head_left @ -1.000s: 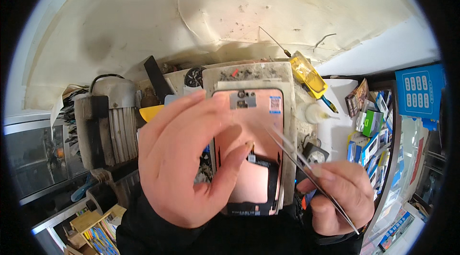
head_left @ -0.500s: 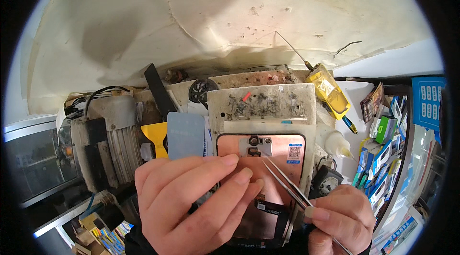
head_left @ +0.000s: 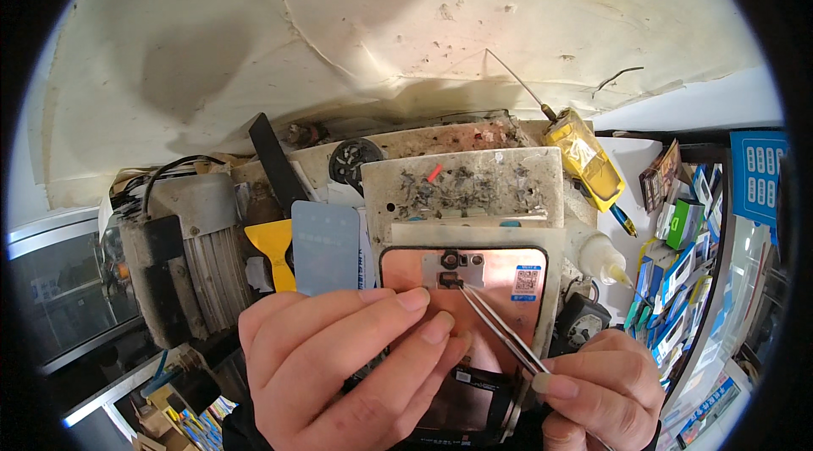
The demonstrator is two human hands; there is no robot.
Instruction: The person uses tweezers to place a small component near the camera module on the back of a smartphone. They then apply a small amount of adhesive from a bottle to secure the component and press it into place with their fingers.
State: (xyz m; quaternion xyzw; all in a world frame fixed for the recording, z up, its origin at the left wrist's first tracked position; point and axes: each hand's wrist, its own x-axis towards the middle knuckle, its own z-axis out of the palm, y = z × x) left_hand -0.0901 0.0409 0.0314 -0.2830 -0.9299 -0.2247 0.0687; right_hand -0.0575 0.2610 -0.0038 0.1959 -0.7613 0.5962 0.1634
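Note:
A phone panel [head_left: 406,269] with a copper-coloured face and dark rim lies upright in front of me. Near its top, round camera openings and a small dark part [head_left: 451,279] sit on a silver patch. My right hand [head_left: 597,387] pinches metal tweezers [head_left: 506,337], whose points meet the lower edge of that dark part; whether they grip it, I cannot tell. My left hand [head_left: 339,366] reaches over the panel's left side, fingers stretched out, with nothing visible in them. Below the fingers shows a black flex cable [head_left: 478,379], partly hidden.
Beneath the panel is a stained pale work block [head_left: 474,165] with dark scraps. To the left are a blue-grey card [head_left: 326,239], a yellow scraper [head_left: 271,239] and a dusty machine [head_left: 212,239]. A yellow tool [head_left: 584,159], squeeze bottle [head_left: 603,258] and small boxes [head_left: 673,256] stand right.
The tweezers' points have moved slightly left onto the small dark part. The panel appears a little lower in view. My left hand has barely shifted.

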